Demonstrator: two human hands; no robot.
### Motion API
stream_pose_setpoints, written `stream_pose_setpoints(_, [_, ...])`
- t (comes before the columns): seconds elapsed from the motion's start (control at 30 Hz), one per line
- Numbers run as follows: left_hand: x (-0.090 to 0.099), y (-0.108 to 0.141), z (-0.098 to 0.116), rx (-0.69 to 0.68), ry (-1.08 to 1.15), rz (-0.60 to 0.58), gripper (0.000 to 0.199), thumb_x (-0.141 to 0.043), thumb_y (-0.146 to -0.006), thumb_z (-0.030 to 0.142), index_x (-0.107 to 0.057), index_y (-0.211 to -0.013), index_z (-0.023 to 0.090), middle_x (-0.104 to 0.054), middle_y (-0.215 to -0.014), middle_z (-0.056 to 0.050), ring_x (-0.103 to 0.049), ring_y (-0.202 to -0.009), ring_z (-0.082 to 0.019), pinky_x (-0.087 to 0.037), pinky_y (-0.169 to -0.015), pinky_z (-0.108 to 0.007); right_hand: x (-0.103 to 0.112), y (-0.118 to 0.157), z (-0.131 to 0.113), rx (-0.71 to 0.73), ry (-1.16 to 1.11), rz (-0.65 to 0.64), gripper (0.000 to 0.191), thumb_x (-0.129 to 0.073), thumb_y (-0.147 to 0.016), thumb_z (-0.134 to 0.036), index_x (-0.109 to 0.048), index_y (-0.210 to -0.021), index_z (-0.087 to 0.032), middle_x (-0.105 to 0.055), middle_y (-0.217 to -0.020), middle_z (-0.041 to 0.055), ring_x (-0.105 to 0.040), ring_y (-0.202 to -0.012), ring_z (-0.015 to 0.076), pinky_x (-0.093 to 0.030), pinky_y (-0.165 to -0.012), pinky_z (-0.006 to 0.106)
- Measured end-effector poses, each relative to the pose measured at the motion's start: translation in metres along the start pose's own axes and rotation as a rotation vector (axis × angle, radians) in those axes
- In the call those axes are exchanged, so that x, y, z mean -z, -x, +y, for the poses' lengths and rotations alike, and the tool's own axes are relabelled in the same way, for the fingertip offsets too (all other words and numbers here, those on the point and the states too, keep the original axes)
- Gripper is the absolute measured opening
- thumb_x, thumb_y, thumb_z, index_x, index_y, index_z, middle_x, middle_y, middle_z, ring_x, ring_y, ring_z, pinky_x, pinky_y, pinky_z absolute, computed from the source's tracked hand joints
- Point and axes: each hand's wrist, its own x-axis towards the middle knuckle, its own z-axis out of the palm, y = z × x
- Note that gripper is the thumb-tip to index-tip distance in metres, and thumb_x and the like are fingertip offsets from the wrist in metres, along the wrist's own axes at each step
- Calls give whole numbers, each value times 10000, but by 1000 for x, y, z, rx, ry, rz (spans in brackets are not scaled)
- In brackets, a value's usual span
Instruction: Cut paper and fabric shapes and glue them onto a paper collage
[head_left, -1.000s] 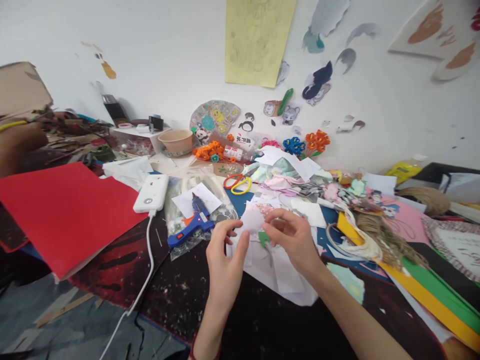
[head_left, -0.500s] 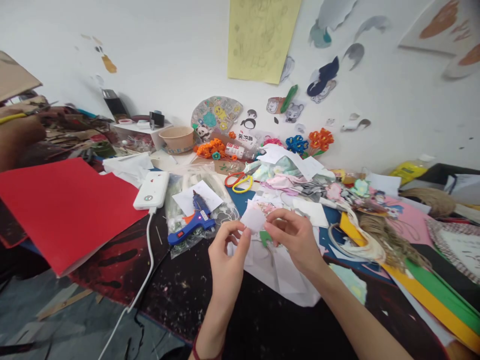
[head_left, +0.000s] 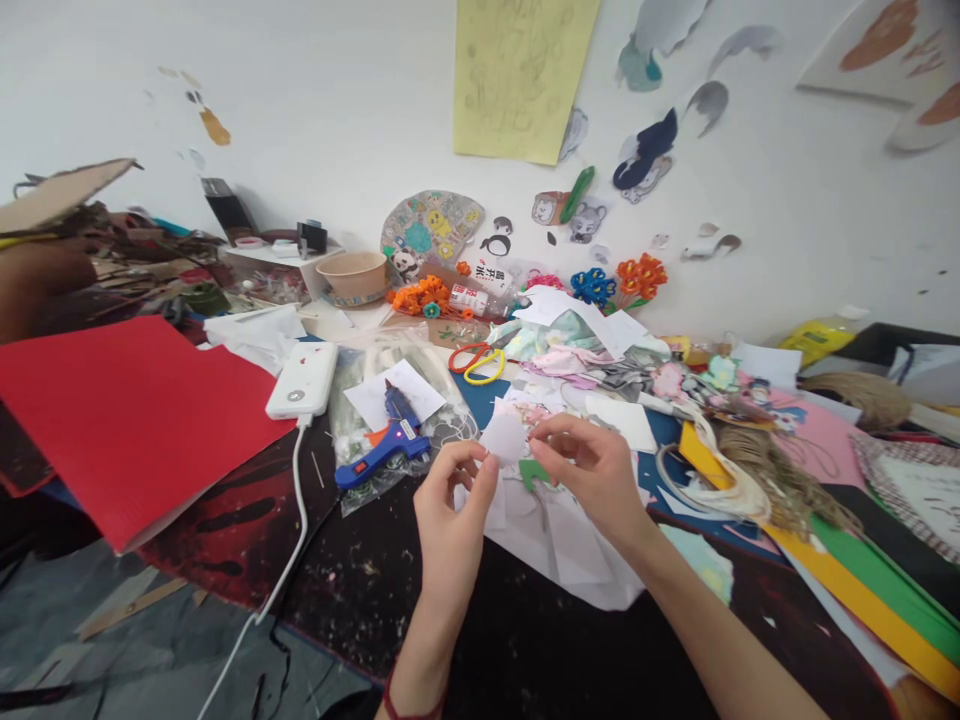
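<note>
My left hand pinches a small white paper piece by its lower left edge, between thumb and forefinger. At the paper's right edge, my right hand has thumb and forefinger pressed together on it. The paper is held up over white sheets. A green cut-out piece shows just below it, beside my right fingers. To the left of my hands, a blue glue gun lies on a white paper and a clear plastic bag.
Left are a white power bank with a cable and red card. Scissors with red and yellow handles lie behind my hands. Fabric scraps and twine fill the right. Another person's arm shows far left.
My right fingers have shifted very slightly at the paper's edge; both hands otherwise stay in place. At far left, the other person's hand and the brown board have moved.
</note>
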Motion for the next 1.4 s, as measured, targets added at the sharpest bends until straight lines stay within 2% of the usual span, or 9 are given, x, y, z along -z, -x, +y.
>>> stream_pose_setpoints(0.1, [0, 1, 2, -56, -64, 18, 105, -649, -906, 300, -648, -910, 196, -642, -904, -24, -569, -779, -140, -455, -692, -247, 0, 1, 0, 19, 38, 20, 94, -697, -852, -297, -686, -834, -205, -644, -787, 5, -514, -542, 87, -423, -487, 237])
stream_pose_setpoints(0.17, [0, 1, 5, -166, -184, 58, 71, -633, -915, 262, -637, -896, 194, -634, -890, -21, -559, -757, -134, -446, -678, -251, 1, 1, 0, 48, 91, 61, 84, -689, -854, -283, -681, -827, -204, -654, -800, 11, -518, -556, 92, -434, -502, 243])
stream_pose_setpoints(0.27, [0, 0, 7, -433, -428, 141, 26, -629, -902, 167, -623, -890, 190, -636, -893, -35, -579, -804, -152, -452, -710, -271, -1, 4, 0, 95, 162, 95, 89, -692, -849, -266, -674, -789, -203, -650, -761, 8, -516, -569, 98, -439, -521, 247])
stream_pose_setpoints(0.4, [-1, -1, 6, -829, -730, 215, 184, -689, -817, 62, -625, -942, 181, -680, -893, -65, -608, -837, -188, -480, -768, -313, -4, 7, -2, 69, 138, 26, 111, -710, -840, -301, -684, -789, -206, -638, -723, 3, -525, -565, 103, -435, -509, 244])
stream_pose_setpoints(0.53, [0, -1, 3, -1031, -933, 235, 225, -733, -790, 82, -644, -972, 180, -718, -858, -76, -608, -776, -201, -485, -725, -327, -4, 8, -5, -15, 39, -9, 172, -726, -819, -356, -677, -778, -196, -618, -694, 2, -497, -519, 97, -403, -455, 237])
stream_pose_setpoints(0.77, [6, -1, -3, -1125, -1050, 212, 240, -745, -787, 92, -691, -991, 207, -747, -910, -70, -639, -780, -214, -471, -724, -337, 0, 6, -3, -195, -96, -68, 285, -760, -770, -423, -623, -696, -184, -563, -582, -19, -448, -444, 82, -343, -418, 230])
stream_pose_setpoints(0.97, [9, -2, -2, -1157, -1182, 176, 158, -710, -849, 155, -701, -987, 233, -761, -913, -44, -658, -815, -204, -394, -815, -374, -2, 5, -6, -278, -96, -100, 319, -780, -737, -437, -602, -662, -183, -545, -556, -25, -438, -435, 80, -339, -409, 221])
stream_pose_setpoints(1.13, [10, -3, 1, -1182, -1182, 183, 130, -721, -841, 162, -702, -960, 211, -766, -913, -43, -654, -794, -196, -363, -805, -376, -2, 5, -4, -280, -108, -103, 292, -780, -747, -416, -608, -701, -185, -563, -571, -26, -442, -433, 78, -337, -413, 220])
stream_pose_setpoints(1.4, [13, -4, -1, -1109, -1163, 167, 192, -702, -851, 149, -699, -1009, 257, -765, -948, -23, -658, -829, -200, -347, -834, -372, 0, 6, 0, -202, -72, -113, 251, -739, -809, -434, -654, -803, -198, -568, -601, -29, -464, -458, 89, -374, -425, 230])
